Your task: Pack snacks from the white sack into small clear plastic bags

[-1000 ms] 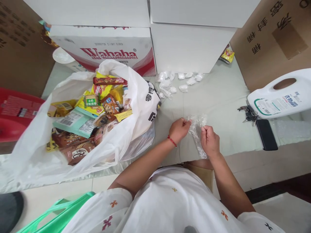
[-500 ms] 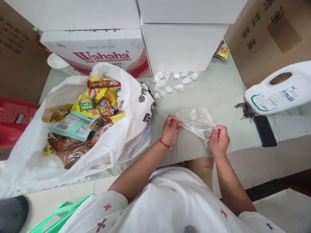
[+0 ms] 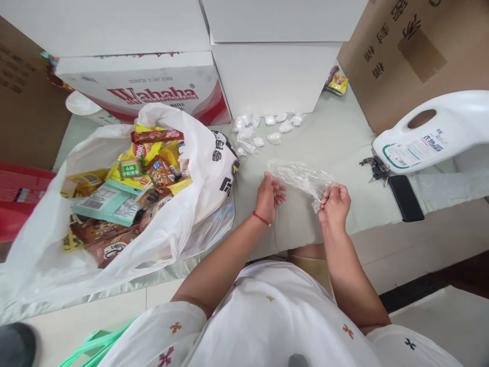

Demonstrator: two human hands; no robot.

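A clear, crinkled plastic bag (image 3: 300,176) lies across the pale cloth, its right end gathered in my right hand (image 3: 335,206). The fingers of that hand are pinched on it. My left hand (image 3: 269,196), with a red string bracelet on the wrist, is just below the bag's left end; its fingers are apart and it holds nothing. Several small white wrapped bundles (image 3: 274,137) sit beyond the bag, near the white boxes. Left of my left hand stands a large white shopping bag (image 3: 206,173), gaping at the top and full of packaged snacks (image 3: 160,171).
A Wahaha carton (image 3: 153,92) and plain white boxes (image 3: 267,76) line the back. On the right are a white detergent bottle (image 3: 424,137), keys (image 3: 376,168), a black phone (image 3: 405,198) and a brown carton (image 3: 416,66). A yellow packet (image 3: 338,83) lies in the far corner.
My left hand has let go of the plastic bag and its fingers have spread. The bag, stretched between both hands before, now hangs slack and bunched from my right hand.
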